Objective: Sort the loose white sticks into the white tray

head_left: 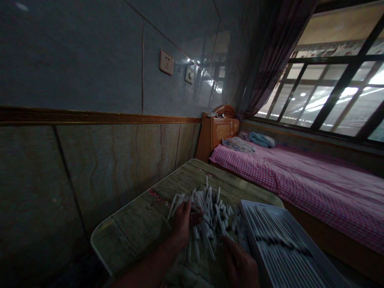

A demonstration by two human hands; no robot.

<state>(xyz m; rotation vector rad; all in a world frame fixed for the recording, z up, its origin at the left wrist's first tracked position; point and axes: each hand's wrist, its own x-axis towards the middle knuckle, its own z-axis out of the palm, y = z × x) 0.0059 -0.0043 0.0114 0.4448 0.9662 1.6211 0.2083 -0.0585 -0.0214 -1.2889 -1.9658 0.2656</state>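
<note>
Tubes (209,206), many; box (254,245), one; hands (181,222) (241,263), two.

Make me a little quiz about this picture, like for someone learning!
1. Which is nearer the tray: (a) the left grip or (b) the right grip?
2. True or false: the bedspread is plain green.
3. Fill in: a loose pile of white ____ lies on the table.

Key:
1. b
2. False; it is pink and checked.
3. sticks
</note>
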